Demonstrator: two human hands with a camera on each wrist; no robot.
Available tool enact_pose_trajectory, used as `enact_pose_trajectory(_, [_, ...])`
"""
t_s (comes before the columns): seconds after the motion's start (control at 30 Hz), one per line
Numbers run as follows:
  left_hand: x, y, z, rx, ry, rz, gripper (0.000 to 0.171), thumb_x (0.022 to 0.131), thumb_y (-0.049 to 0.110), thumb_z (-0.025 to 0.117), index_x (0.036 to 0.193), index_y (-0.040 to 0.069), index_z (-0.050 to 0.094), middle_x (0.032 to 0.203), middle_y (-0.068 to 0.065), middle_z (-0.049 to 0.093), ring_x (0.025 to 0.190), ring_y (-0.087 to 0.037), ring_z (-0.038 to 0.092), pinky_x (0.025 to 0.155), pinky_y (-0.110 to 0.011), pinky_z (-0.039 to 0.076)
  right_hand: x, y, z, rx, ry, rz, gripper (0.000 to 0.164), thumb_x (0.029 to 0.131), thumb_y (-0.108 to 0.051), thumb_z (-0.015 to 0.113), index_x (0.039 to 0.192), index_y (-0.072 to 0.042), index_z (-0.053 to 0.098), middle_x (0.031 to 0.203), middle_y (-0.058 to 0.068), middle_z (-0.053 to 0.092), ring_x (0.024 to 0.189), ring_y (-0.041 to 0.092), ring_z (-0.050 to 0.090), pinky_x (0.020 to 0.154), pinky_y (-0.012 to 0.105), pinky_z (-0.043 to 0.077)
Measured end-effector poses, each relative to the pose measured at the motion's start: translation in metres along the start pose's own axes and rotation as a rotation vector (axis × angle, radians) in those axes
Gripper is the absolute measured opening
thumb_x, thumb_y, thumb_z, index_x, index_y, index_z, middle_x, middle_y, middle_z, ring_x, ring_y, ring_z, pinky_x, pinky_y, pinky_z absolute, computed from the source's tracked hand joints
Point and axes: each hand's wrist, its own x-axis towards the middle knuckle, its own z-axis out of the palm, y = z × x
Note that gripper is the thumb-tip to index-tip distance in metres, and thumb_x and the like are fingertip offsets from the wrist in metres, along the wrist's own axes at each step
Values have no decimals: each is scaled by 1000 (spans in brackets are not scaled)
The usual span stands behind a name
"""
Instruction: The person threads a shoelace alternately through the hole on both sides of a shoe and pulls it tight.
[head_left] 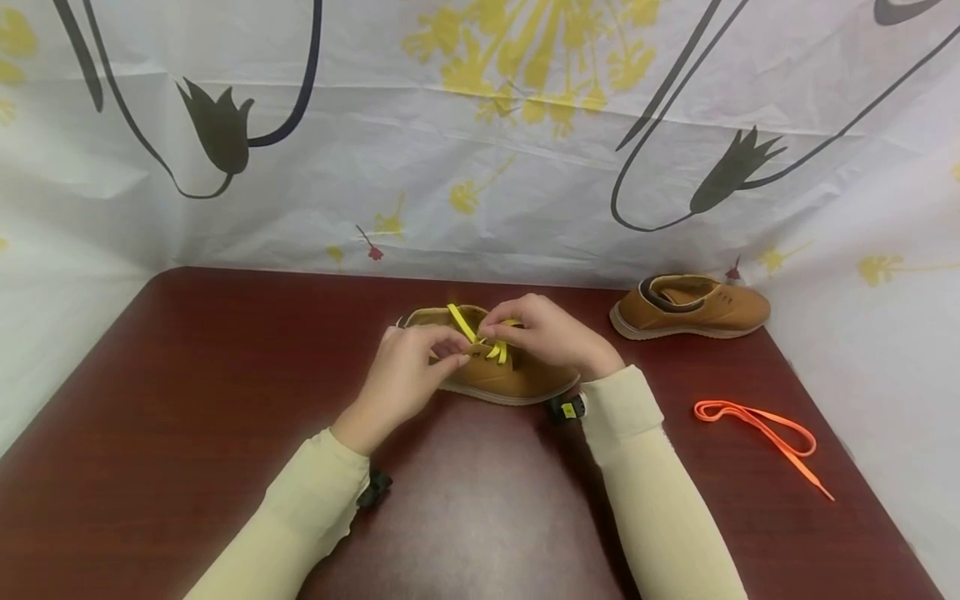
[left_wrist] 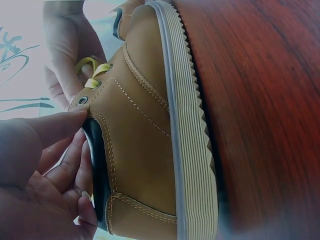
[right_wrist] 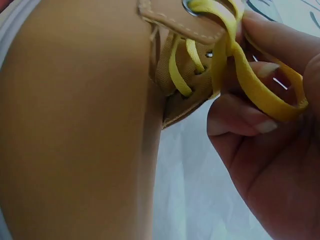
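Observation:
A tan shoe [head_left: 498, 382] with a pale sole lies on the table, toe to the right. My left hand [head_left: 405, 371] pinches the edge of its lacing flap. In the left wrist view the left thumb [left_wrist: 60, 124] presses beside a bare metal eyelet [left_wrist: 83, 100], with the fingers on the inner side. Yellow shoelace [right_wrist: 250, 85] runs through the eyelets nearer the toe. My right hand [head_left: 551, 333] pinches this lace, and a loop of it hangs over the fingers in the right wrist view. One lace end [head_left: 460, 321] sticks up over the shoe's opening.
A second tan shoe [head_left: 720, 312], with bare eyelets, stands at the table's back right corner. In front of it lies an orange shoelace [head_left: 780, 437], folded in a loop. A patterned white cloth [head_left: 360, 167] hangs behind the dark red table [head_left: 187, 433].

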Motion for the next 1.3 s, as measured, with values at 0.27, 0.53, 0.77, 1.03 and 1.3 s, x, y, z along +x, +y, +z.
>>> enact_pose_trajectory(0.27, [0, 0, 0, 13, -1, 6, 10, 91, 22, 77, 100, 19, 78, 90, 7, 77, 81, -14, 70, 97, -47, 37, 5, 2, 8, 78, 47, 3, 14, 98, -22, 68, 104, -19, 79, 99, -6, 77, 87, 9, 66, 80, 27, 54])
enact_pose_trajectory(0.53, [1, -1, 1, 15, 6, 20, 10, 91, 22, 77, 100, 18, 78, 92, 6, 78, 81, -14, 71, 97, -47, 37, 7, 4, 11, 226, 98, 40, 9, 94, -25, 74, 99, -22, 81, 94, -5, 78, 83, 12, 65, 74, 26, 51])
enact_pose_trajectory(0.77, [1, -1, 1, 19, 14, 21, 10, 90, 21, 77, 99, 19, 78, 91, 6, 78, 82, -14, 71, 96, -47, 37, 8, 3, 12, 260, 114, 97, 7, 90, -25, 78, 95, -22, 81, 94, -5, 78, 93, 12, 65, 80, 27, 51])
enact_pose_trajectory(1.03, [1, -2, 3, 22, 36, 32, 9, 89, 20, 78, 99, 18, 78, 89, 6, 78, 80, -14, 71, 94, -46, 37, 8, -1, 15, 281, 68, 177, 4, 91, -22, 76, 94, -21, 79, 84, -5, 74, 66, 9, 51, 61, 23, 42])
enact_pose_trajectory(1.3, [0, -4, 8, 54, 160, 141, 25, 80, 15, 87, 101, 20, 73, 97, 3, 70, 83, -14, 67, 83, -38, 48, 7, 0, 12, 274, 38, 205, 9, 93, -21, 73, 93, -15, 79, 66, -6, 59, 60, 11, 49, 57, 25, 43])
